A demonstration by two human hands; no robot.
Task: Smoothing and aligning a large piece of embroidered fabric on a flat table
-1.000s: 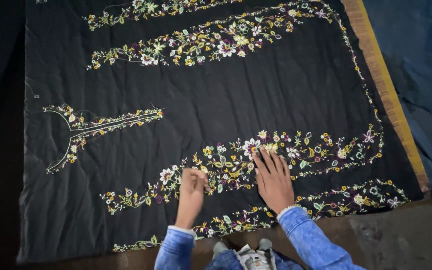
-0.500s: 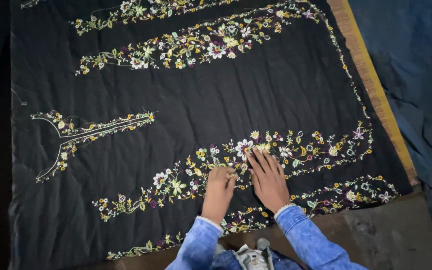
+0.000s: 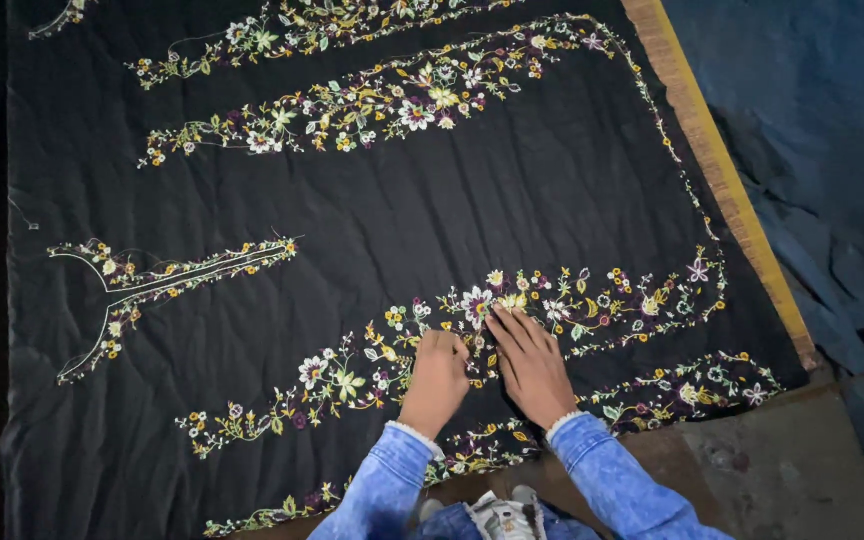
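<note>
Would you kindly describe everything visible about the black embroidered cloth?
The black embroidered cloth lies spread flat, slightly creased, looking like thin woven fabric. Curved bands of floral embroidery in white, yellow, green and purple cross it, with a Y-shaped motif at left. A golden-brown border runs along its right edge. The left hand, curled, and the right hand, flat, press on one floral band near the bottom edge.
</note>
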